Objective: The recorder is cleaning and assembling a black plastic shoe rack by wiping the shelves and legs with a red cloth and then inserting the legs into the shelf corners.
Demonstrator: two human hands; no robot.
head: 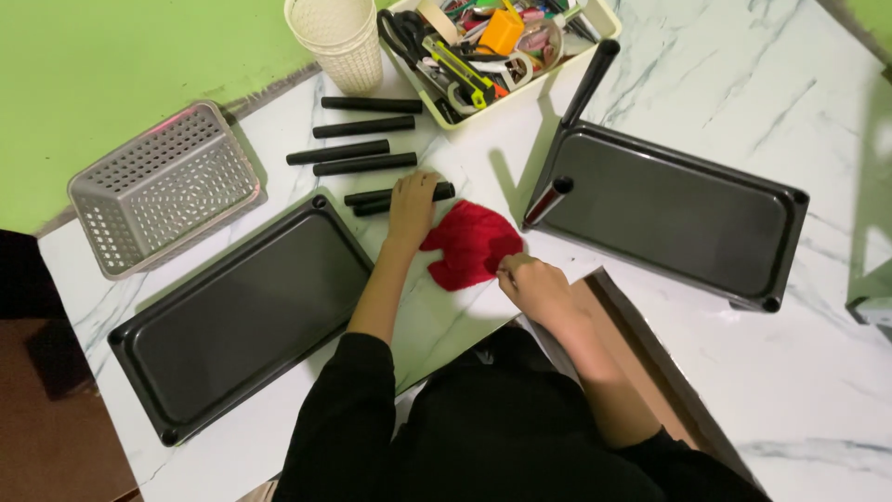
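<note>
My left hand [412, 206] lies over two black tubes [370, 198] on the white marble table [706, 65], fingers curled around them. My right hand [531, 282] pinches the near edge of a red cloth [469, 242] that lies crumpled between both hands. Several more black tubes [362, 126] lie in a row beyond the left hand. A black tray [242, 321] lies flat to the left. A second black tray [669, 209] sits to the right with tubes standing in two of its corner sockets.
A grey perforated basket [163, 186] lies at the far left near the table edge. A cream woven cup [334, 37] and a pale bin of assorted tools [492, 46] stand at the back. A brown board [641, 353] lies by my right forearm.
</note>
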